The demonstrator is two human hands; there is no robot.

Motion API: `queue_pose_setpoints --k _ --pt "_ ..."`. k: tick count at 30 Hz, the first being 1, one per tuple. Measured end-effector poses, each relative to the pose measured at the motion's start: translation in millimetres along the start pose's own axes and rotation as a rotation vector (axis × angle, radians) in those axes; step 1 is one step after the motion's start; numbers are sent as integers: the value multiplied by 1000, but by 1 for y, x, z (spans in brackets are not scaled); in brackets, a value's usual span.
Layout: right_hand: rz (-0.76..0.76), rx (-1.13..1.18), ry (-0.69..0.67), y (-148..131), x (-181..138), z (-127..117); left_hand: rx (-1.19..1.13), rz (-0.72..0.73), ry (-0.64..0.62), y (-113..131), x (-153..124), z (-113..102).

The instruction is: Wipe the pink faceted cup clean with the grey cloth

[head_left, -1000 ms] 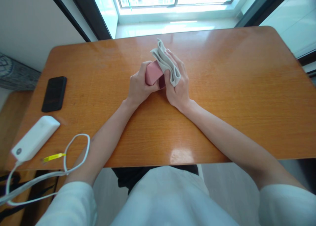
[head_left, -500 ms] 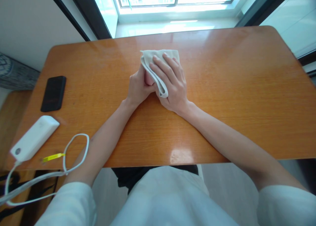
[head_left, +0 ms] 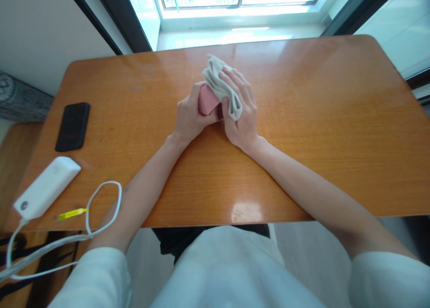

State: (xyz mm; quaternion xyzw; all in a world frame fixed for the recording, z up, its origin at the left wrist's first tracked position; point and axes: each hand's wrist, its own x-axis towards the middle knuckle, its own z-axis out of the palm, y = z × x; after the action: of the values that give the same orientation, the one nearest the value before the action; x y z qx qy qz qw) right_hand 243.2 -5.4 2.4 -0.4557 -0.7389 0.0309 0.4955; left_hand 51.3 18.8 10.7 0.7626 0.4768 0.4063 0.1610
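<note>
Left hand [head_left: 190, 117]: fingers closed around 1 pink case [head_left: 206, 101]. Right hand [head_left: 242, 115]: fingers clasp 1 grey cloth [head_left: 220, 81] against it, above bench [head_left: 319, 119].

Glossy wooden table [head_left: 302, 119], soft cloth [head_left: 220, 81], matt pink case [head_left: 205, 101].

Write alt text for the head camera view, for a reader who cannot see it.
Seen from above, a person's left hand grips a small pink box while the right hand presses a bunched pale cloth against it, over an orange wooden table. At the table's left lie a black phone and a white power bank with a looped white cable.
</note>
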Motion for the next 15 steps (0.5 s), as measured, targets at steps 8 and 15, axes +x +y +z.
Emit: queue_pose_setpoints --k 8,15 --pt "-61 14 -44 -2 -1 1 8 -53 -58 5 -1 -4" --pt "84 55 50 6 1 3 4 5 13 4 0 -3"
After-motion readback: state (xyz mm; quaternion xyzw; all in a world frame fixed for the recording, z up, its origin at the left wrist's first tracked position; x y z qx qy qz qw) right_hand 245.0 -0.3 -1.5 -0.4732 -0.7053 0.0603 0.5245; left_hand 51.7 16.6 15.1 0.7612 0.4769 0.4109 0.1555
